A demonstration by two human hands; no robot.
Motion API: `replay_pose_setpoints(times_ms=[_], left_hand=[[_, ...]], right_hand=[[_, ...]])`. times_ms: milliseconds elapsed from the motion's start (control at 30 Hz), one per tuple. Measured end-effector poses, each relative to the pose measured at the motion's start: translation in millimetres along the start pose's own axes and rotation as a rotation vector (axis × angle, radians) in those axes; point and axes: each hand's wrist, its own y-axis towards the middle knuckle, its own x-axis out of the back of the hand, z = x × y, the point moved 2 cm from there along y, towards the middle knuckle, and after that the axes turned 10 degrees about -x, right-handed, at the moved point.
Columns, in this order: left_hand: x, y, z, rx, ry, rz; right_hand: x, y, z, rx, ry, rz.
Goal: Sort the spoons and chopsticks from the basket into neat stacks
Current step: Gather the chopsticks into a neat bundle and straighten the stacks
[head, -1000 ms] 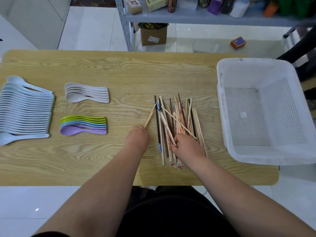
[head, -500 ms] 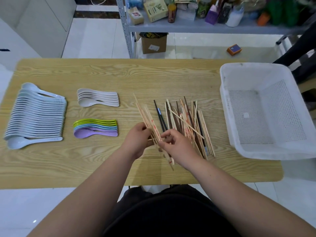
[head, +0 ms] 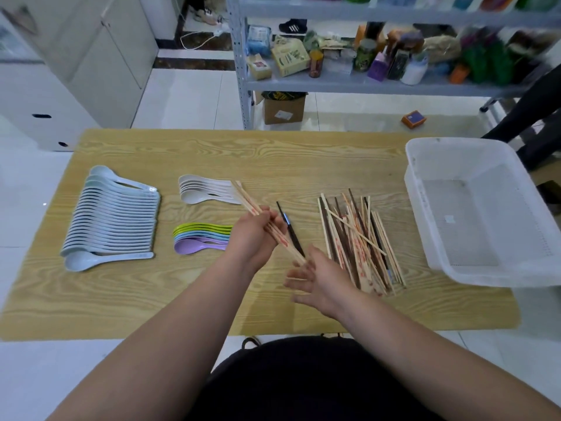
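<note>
We see the left hand point(head: 253, 238), mid-frame, now lifted clear and clamped round a bundle of pale chopsticks point(head: 247, 199) pulled from the chopstick pile point(head: 358, 238) right of centre. The right hand point(head: 318, 276) is spread, squaring their ends. Basket point(head: 425, 214) empty; spoon stacks point(head: 112, 214) done at left.

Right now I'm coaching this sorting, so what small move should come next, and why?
Probably tap the bundle of pale chopsticks even against the right hand. The left hand grips them mid-length, tilted, their lower ends meeting the open right palm. A dark chopstick sits beside them, and the mixed pile on the table still waits.
</note>
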Motion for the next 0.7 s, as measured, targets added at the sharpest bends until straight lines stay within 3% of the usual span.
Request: replay_pose_setpoints(times_ms=[100, 267, 367, 533, 700], left_hand=[[-1.6, -8.0, 4.7, -0.003, 0.000, 0.018], [0.8, -27.2, 29.4, 0.068, 0.085, 0.060], [11.0, -24.7, 18.8, 0.055, 0.256, 0.175], [41.6, -38.2, 21.0, 0.102, 0.753, 0.338], [58.5, -40.0, 31.3, 0.121, 0.861, 0.378]], right_hand=[[-15.0, 5.5, 0.2, -0.016, 0.230, 0.022], [-37.5, 6.9, 5.6, 0.085, 0.347, 0.036], [-39.5, 0.7, 6.2, 0.187, 0.163, -0.033], [-30.3, -17.4, 52.7, 0.660, -0.250, -0.165], [-38.5, -5.7, 72.1, 0.703, -0.699, -0.326]])
